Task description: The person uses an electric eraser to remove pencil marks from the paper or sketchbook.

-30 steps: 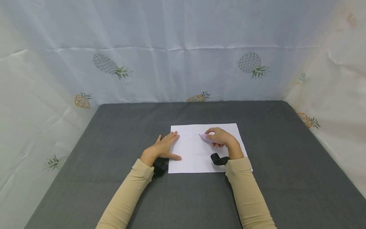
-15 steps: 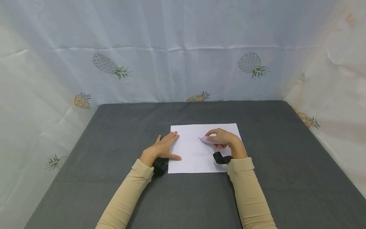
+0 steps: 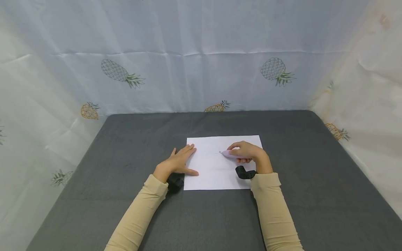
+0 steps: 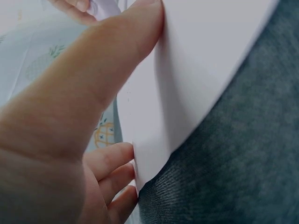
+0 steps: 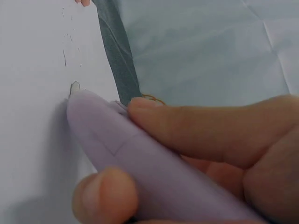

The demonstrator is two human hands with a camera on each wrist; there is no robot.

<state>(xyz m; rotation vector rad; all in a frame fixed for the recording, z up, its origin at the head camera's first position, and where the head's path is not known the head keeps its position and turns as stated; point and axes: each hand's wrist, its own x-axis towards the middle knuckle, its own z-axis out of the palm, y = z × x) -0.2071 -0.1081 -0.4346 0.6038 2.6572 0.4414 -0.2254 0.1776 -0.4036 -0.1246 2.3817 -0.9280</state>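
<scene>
A white sheet of paper (image 3: 207, 167) lies on the dark grey tabletop. My left hand (image 3: 177, 161) rests on its left edge, fingers straight and spread. In the left wrist view the left thumb (image 4: 117, 44) reaches over the paper. My right hand (image 3: 248, 152) grips a thick lilac pen-shaped tool (image 3: 228, 153) between thumb and fingers. Its small pale tip (image 5: 74, 87) with a dark outline points left, at the paper; I cannot tell whether they touch. Several faint short dark marks (image 5: 65, 58) show on the sheet ahead of the tip. The right palm hides the tool's rear end.
Black wrist cameras (image 3: 245, 173) sit under both wrists, the right one over the paper. A pale curtain (image 3: 188, 80) printed with pineapples hangs behind and along both sides of the grey tabletop (image 3: 141, 136).
The right hand and the lilac tool have shifted slightly toward me and to the right over the sheet. The left hand has stayed in place on the paper's edge.
</scene>
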